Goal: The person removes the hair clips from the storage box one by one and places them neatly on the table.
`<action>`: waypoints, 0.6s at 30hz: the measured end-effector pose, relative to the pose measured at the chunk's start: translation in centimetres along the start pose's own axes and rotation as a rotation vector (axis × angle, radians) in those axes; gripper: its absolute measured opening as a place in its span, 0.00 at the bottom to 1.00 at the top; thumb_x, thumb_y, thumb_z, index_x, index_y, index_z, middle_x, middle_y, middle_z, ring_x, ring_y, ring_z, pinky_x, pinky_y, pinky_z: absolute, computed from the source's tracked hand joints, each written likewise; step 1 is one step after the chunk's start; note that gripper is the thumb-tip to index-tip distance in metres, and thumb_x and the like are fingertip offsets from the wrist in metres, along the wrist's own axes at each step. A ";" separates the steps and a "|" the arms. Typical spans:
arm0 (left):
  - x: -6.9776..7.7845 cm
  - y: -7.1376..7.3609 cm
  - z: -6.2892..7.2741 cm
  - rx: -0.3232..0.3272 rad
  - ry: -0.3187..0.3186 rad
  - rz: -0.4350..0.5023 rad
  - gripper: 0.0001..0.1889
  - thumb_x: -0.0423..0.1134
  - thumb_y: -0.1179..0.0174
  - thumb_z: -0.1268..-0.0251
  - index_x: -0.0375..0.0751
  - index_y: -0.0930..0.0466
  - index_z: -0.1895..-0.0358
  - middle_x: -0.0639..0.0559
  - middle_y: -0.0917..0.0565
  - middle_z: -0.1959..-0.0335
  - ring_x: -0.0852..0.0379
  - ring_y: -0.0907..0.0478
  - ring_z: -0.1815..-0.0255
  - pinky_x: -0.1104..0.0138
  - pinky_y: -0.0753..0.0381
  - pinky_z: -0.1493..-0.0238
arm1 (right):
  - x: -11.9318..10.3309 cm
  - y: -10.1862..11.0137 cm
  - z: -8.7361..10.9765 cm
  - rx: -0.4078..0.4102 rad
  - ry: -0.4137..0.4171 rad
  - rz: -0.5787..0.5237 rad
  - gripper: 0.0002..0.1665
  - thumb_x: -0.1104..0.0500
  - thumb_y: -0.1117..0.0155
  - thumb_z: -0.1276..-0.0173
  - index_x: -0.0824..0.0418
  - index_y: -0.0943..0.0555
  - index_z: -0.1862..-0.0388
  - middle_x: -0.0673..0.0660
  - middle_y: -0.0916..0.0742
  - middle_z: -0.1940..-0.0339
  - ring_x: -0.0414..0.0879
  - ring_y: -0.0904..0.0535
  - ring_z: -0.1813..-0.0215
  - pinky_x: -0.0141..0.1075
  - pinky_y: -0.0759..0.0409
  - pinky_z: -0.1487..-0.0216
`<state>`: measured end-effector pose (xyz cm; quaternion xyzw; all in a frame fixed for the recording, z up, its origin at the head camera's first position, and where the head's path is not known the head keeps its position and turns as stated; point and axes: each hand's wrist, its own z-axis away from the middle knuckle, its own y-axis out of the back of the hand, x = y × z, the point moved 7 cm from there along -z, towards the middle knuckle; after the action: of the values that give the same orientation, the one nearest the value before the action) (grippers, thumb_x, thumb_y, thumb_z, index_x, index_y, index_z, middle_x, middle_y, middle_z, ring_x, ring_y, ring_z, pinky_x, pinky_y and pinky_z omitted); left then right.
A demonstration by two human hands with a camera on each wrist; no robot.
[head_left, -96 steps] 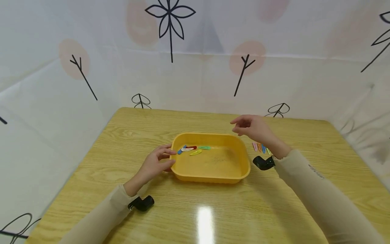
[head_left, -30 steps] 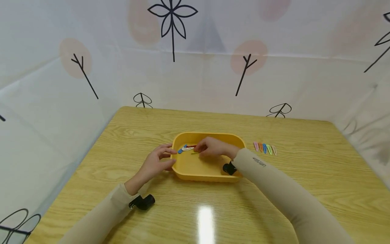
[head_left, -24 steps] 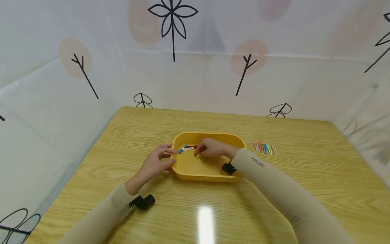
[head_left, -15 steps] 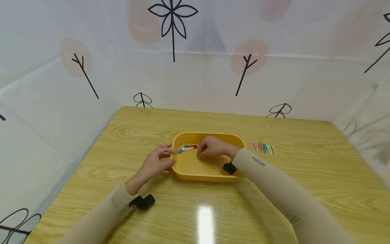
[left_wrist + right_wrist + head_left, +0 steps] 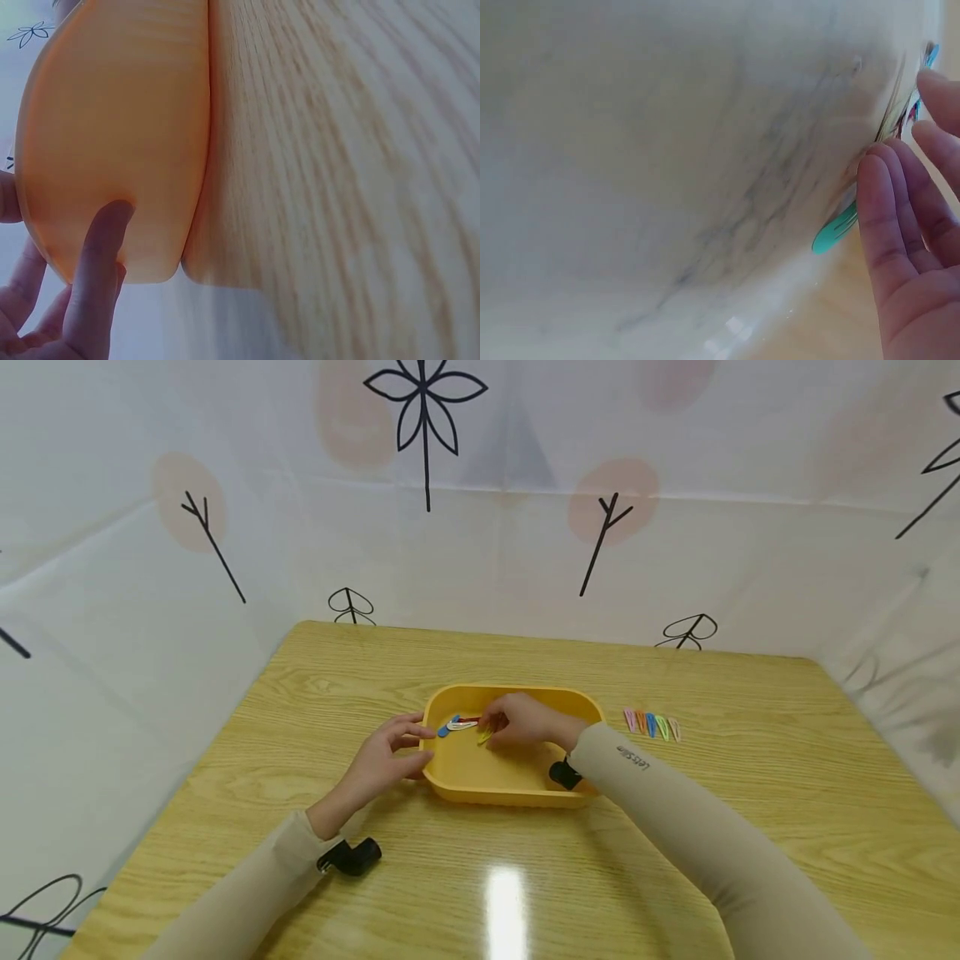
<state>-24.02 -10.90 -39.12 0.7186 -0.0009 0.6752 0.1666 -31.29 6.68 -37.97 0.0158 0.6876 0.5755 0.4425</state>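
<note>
My left hand (image 5: 384, 758) grips the left end of a yellow plastic tray (image 5: 517, 798), fingers at the rim. In the left wrist view a fingertip presses the tray's outer wall (image 5: 120, 120). My right hand (image 5: 521, 720) reaches inside the tray, its fingertips pinching a yellow snap hair clip (image 5: 483, 737). A white hair clip (image 5: 462, 725), a red one (image 5: 471, 720) and a blue one (image 5: 444, 732) lie by the tray's left end. The right wrist view shows a green hair clip (image 5: 836, 229) beside the fingers; in the head view the right hand hides it.
Right of the tray, several hair clips (image 5: 652, 725) lie side by side in a row on the wooden table (image 5: 420, 877). A patterned white cloth (image 5: 495, 560) hangs behind the table. Each wrist carries a small black camera (image 5: 351, 857).
My right hand has come from above the tray's right rim down into it and taken the yellow hair clip, which has turned in the fingers. The left hand stays at the tray's left end.
</note>
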 end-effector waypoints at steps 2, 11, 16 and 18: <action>0.0 0.0 0.0 0.000 0.002 0.006 0.16 0.30 0.38 0.42 0.27 0.24 0.51 0.45 0.39 0.32 0.40 0.31 0.42 0.59 0.16 0.65 | 0.1 -0.1 -0.1 -0.006 0.000 0.000 0.16 0.66 0.33 0.42 0.67 0.19 0.53 0.55 0.16 0.60 0.43 0.22 0.62 0.33 0.22 0.58; 0.0 -0.1 0.0 -0.006 -0.002 0.012 0.16 0.30 0.38 0.42 0.27 0.24 0.51 0.45 0.40 0.32 0.40 0.31 0.42 0.59 0.16 0.64 | 0.0 -0.4 -0.6 -0.031 0.043 -0.090 0.19 0.71 0.39 0.42 0.66 0.20 0.49 0.58 0.17 0.54 0.46 0.23 0.53 0.35 0.22 0.49; 0.0 0.0 0.0 -0.002 -0.002 0.002 0.15 0.31 0.38 0.42 0.28 0.23 0.51 0.46 0.39 0.32 0.40 0.31 0.42 0.59 0.16 0.65 | -0.4 0.0 -0.6 0.023 0.074 -0.045 0.19 0.71 0.34 0.44 0.68 0.20 0.51 0.59 0.17 0.59 0.46 0.24 0.58 0.34 0.22 0.54; 0.0 0.0 0.0 0.001 -0.003 -0.002 0.15 0.31 0.38 0.42 0.28 0.23 0.51 0.46 0.39 0.33 0.40 0.31 0.42 0.59 0.16 0.65 | -0.5 -0.1 -0.5 0.021 0.069 -0.020 0.20 0.70 0.32 0.45 0.69 0.20 0.52 0.58 0.18 0.60 0.45 0.24 0.60 0.34 0.22 0.56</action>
<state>-24.03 -10.89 -39.08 0.7196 -0.0001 0.6741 0.1666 -31.31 5.97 -37.78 -0.0064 0.7086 0.5639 0.4242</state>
